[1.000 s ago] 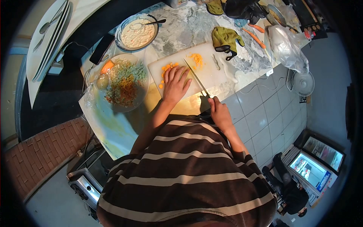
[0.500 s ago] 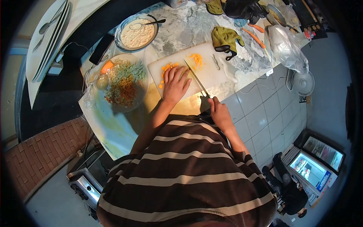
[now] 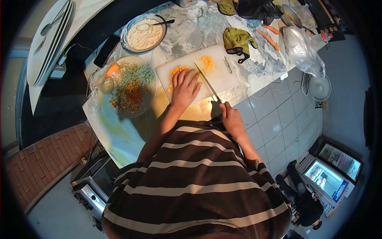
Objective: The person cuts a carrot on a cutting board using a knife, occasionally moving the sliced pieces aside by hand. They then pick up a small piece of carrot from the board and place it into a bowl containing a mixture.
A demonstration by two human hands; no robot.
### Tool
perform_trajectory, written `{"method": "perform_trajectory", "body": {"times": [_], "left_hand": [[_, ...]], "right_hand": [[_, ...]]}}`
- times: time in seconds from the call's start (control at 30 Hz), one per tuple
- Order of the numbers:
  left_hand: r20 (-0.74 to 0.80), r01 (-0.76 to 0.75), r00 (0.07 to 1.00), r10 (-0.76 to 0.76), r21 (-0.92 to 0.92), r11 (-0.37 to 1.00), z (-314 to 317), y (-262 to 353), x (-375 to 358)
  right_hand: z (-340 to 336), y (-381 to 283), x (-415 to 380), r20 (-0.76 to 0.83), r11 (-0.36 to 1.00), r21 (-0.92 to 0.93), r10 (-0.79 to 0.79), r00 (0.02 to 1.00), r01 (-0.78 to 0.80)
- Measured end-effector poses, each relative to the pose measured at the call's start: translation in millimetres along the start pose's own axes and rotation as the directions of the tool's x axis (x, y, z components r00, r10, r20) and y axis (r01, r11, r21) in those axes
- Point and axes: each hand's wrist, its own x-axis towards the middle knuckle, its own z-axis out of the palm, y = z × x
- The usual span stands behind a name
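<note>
On a white cutting board, my left hand rests with its fingers stretched out and slightly apart. Orange round slices, apparently carrot, lie by its fingertips and along its left side. Whatever is under the palm is hidden. My right hand is closed around the handle of a long knife at the board's near edge. Its blade slants across the board, tip pointing away, just right of my left hand. Finely chopped orange bits lie beyond the tip. A thin grey-green strip sits further right.
Left of the board stands a plate of shredded vegetables. Behind it are a bowl of creamy mixture with a spoon and a dark phone. Green gloves, whole carrots and a plastic bag lie right. A person sits lower right.
</note>
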Motion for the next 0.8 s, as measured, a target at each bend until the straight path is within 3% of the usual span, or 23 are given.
{"method": "perform_trajectory", "body": {"times": [0.8], "left_hand": [[-0.019,0.033,0.999,-0.034,-0.059,0.998,-3.1,0.5,3.0]], "right_hand": [[-9.4,-4.4,8.2,0.05,0.988,-0.154,0.011,0.999,-0.004]]}}
